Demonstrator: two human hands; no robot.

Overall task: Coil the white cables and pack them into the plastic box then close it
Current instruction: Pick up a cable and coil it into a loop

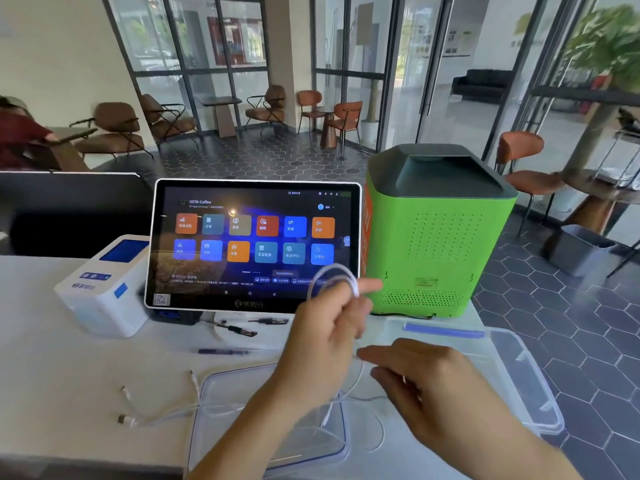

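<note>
- The white bench point(52, 368) carries everything in front of you; a green machine point(436, 244) stands at its far right, and a touch screen point(254, 244) stands in the middle with a white printer point(104, 289) to its left.
- The plastic box point(512, 372) lies open at the right edge of the bench, behind your right hand; it is clear with a blue clip, and what you can see of its inside holds nothing.
- Its clear lid point(242, 420) lies flat near you, in the middle, apart from the box; a loose cable crosses over it.
- Your left hand point(325, 344) is raised in front of the screen and closed on a coil of white cable point(337, 278), the loop standing up above the fingers.
- Your right hand point(426, 386) is lower, fingers bent and pinching the free run of the same cable; motion blur hides the exact grip.
- More white cables point(156, 410) lie loose on the bench at the left of the lid, their plugs pointing left.
</note>
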